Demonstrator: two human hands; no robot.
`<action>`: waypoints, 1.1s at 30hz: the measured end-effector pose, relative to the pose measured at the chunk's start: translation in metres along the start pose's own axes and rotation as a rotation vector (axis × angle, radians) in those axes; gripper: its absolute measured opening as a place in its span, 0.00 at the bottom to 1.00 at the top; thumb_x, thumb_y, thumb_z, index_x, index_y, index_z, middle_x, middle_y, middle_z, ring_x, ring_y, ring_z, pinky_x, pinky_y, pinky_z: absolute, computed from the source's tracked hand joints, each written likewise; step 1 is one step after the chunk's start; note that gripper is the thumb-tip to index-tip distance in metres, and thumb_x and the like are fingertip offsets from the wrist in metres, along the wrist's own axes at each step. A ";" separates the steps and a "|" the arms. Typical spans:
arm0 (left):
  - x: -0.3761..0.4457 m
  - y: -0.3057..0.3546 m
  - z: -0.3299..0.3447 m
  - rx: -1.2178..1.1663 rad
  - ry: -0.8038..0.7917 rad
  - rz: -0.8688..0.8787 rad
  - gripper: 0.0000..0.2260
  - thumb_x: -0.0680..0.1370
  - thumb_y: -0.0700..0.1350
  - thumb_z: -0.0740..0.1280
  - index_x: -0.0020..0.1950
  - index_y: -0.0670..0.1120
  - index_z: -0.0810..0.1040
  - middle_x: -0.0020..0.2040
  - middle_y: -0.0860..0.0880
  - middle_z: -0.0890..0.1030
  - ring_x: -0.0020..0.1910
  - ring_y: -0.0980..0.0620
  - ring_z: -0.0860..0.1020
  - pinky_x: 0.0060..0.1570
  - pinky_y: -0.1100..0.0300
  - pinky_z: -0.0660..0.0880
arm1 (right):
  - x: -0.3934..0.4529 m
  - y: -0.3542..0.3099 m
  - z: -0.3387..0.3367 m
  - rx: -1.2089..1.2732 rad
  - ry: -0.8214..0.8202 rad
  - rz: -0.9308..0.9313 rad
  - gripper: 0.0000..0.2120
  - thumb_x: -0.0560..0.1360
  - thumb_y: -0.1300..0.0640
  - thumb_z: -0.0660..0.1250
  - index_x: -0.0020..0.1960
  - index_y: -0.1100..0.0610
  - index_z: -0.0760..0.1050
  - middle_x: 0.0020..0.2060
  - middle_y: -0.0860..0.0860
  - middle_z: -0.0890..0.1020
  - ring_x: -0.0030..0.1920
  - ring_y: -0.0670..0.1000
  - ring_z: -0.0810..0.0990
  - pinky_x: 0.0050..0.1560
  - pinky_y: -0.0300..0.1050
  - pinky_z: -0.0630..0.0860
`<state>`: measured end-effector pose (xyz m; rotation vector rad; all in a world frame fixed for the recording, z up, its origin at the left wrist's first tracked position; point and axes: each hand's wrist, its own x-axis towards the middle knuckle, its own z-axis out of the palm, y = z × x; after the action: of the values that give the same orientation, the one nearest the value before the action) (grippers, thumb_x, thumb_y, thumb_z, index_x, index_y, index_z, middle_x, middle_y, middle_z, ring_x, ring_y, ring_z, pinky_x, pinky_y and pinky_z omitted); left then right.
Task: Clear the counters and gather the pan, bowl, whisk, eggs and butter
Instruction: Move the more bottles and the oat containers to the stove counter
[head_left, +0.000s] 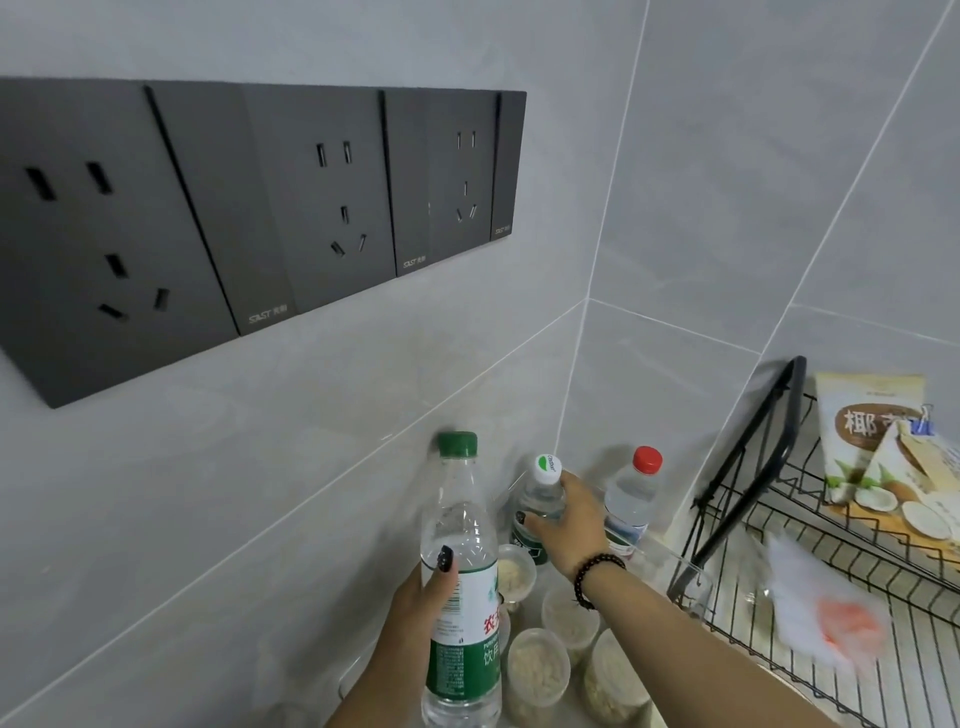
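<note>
1. While the left hand (415, 597) grips a tall green-capped bottle (460, 561) upright at lower centre of the frame, the right hand (569, 525) wraps its fingers (535, 522) round a white-capped bottle (540, 493) just beyond.
2. That smaller bottle stands upright, long axis vertical, near the corner of the surface (670, 530); the right hand is on it.
3. A red-capped bottle (634, 493) stands just right of it, apart from either hand.
4. Pan, bowl, whisk, eggs and butter are nowhere in view.

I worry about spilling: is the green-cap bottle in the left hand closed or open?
Closed: the green cap sits on the neck of the green-cap bottle, which the left hand grips.
</note>
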<state>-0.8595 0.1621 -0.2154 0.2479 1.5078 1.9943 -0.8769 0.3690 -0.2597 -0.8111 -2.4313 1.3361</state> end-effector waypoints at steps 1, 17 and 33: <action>-0.001 0.000 -0.001 0.007 0.007 -0.006 0.51 0.44 0.69 0.79 0.55 0.35 0.77 0.40 0.32 0.82 0.33 0.40 0.82 0.33 0.53 0.80 | 0.000 0.000 0.000 0.003 0.002 -0.016 0.30 0.68 0.59 0.75 0.67 0.52 0.68 0.61 0.50 0.75 0.62 0.52 0.74 0.66 0.51 0.71; -0.019 0.013 0.017 0.056 0.062 -0.037 0.51 0.49 0.73 0.76 0.60 0.38 0.77 0.49 0.36 0.84 0.47 0.39 0.83 0.54 0.45 0.76 | -0.036 -0.015 -0.055 0.342 0.220 -0.191 0.22 0.71 0.64 0.73 0.56 0.43 0.70 0.49 0.43 0.77 0.46 0.38 0.78 0.48 0.37 0.77; -0.053 0.056 0.071 -0.237 0.105 -0.043 0.36 0.65 0.66 0.64 0.57 0.37 0.80 0.44 0.30 0.82 0.36 0.37 0.82 0.52 0.42 0.77 | -0.095 -0.047 -0.139 1.417 0.058 0.101 0.21 0.69 0.43 0.71 0.56 0.54 0.77 0.47 0.54 0.81 0.48 0.56 0.80 0.59 0.59 0.73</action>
<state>-0.8028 0.1804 -0.1292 0.0124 1.3112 2.1563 -0.7515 0.3906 -0.1399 -0.4844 -0.8535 2.3863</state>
